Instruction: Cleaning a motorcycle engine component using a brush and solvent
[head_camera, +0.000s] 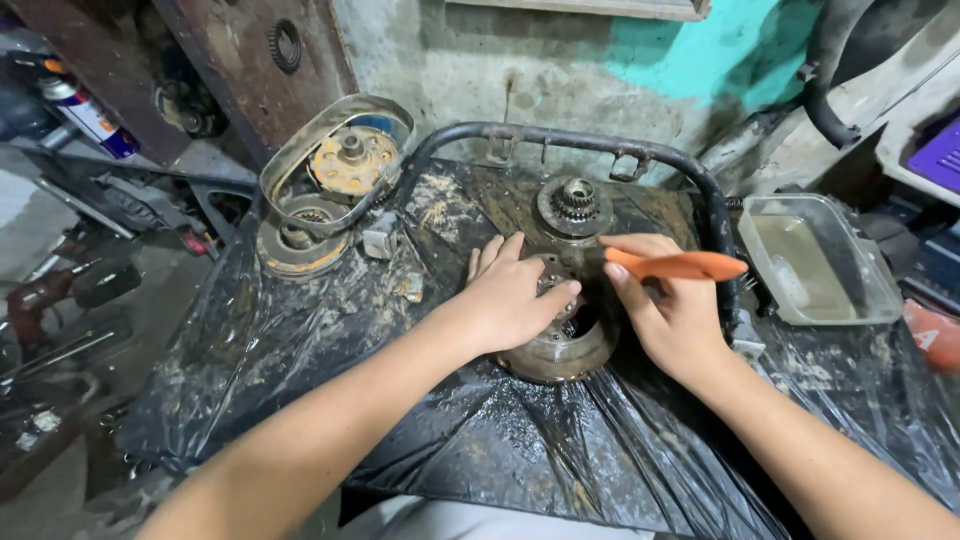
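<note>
On black plastic sheeting (300, 350) (greasy), left hand (510, 300) steadies drum (560, 350); right hand (675, 315) grips brush (680, 265).

Your hands work on a greasy round metal part over black plastic.

Your left hand (515, 300) presses on the round metal drum (560, 350); your right hand (672, 315) grips an orange-handled tool (680, 265) over it. A toothed gear hub (573, 205) stands just behind, a clear plastic tub (820, 262) to the right.
</note>
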